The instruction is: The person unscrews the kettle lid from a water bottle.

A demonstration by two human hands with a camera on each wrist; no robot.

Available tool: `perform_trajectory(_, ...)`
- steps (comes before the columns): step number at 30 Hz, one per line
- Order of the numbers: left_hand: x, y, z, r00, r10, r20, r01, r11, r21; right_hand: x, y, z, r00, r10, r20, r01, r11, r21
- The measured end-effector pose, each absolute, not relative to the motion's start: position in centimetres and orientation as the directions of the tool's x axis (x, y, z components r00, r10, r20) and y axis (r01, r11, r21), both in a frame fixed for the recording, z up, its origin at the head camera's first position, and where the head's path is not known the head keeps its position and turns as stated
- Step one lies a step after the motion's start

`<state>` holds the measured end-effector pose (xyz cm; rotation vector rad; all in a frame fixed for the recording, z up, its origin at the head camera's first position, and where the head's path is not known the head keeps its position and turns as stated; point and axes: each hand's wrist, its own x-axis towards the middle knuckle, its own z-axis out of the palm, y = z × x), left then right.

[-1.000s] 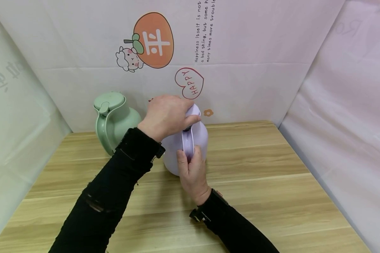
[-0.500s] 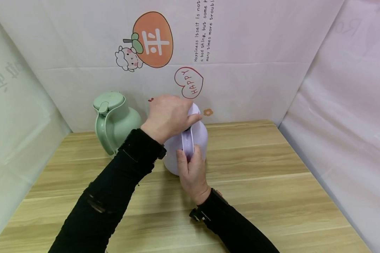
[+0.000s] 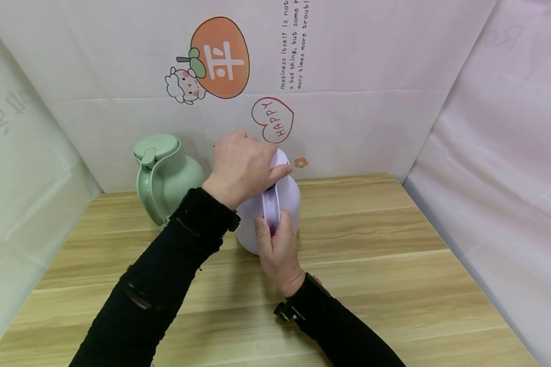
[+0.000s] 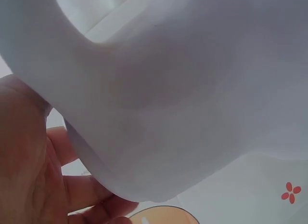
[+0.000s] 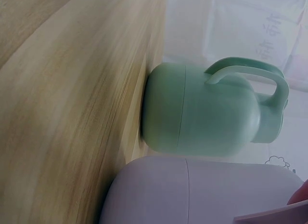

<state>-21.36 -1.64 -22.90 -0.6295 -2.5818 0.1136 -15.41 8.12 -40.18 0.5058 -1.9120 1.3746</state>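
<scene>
A pale lilac jug (image 3: 290, 201) stands upright on the wooden table (image 3: 372, 239), near the back wall. My left hand (image 3: 244, 165) covers its lid from above, fingers curled round the top. My right hand (image 3: 277, 250) grips the jug's handle (image 3: 272, 209) on the near side. The left wrist view is filled by the jug's pale body (image 4: 183, 98) with my left hand's fingers (image 4: 43, 185) at its edge. In the right wrist view the lilac jug (image 5: 192, 192) shows at the bottom.
A green jug (image 3: 165, 176) with a lid and handle stands to the left of the lilac one, close to the back wall; the right wrist view shows the green jug (image 5: 207, 111) too. Printed white sheets wall the table on three sides.
My left hand has turned slightly on the lid, its fingers shifting up and back. The right hand and the jug stay in place.
</scene>
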Motion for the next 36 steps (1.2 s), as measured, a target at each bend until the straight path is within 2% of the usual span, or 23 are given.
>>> perform_trajectory(4,-21.8,-2.1,-22.8,-0.788,0.485,0.379,0.451,0.874,-0.181,-15.4,8.1,-40.2,-0.670,0.087,0.737,-0.673,0.349,-0.653)
perform_trajectory(7,-22.3,-2.6,-22.6,-0.791,0.531,0.305,0.529,0.843,-0.096,-15.4,8.1,-40.2,-0.672,0.089,0.735,-0.669,0.354,-0.654)
perform_trajectory(11,-23.0,-3.5,-22.6,-0.751,0.609,0.257,0.637,0.770,0.038,-15.4,8.2,-40.2,-0.672,0.098,0.734,-0.663,0.363,-0.655)
perform_trajectory(13,-23.3,-3.9,-22.7,-0.725,0.638,0.259,0.672,0.738,0.065,-15.3,8.2,-40.2,-0.670,0.103,0.735,-0.662,0.365,-0.655)
perform_trajectory(17,-23.5,-4.3,-22.8,-0.702,0.668,0.245,0.702,0.707,0.082,-15.4,8.2,-40.2,-0.670,0.107,0.735,-0.661,0.365,-0.655)
perform_trajectory(28,-23.5,-4.6,-22.5,-0.725,0.668,0.164,0.685,0.723,0.084,-15.4,8.2,-40.2,-0.664,0.110,0.739,-0.662,0.372,-0.651)
perform_trajectory(36,-23.4,-4.7,-22.2,-0.719,0.681,0.142,0.692,0.720,0.054,-15.5,8.2,-40.2,-0.663,0.106,0.742,-0.666,0.370,-0.648)
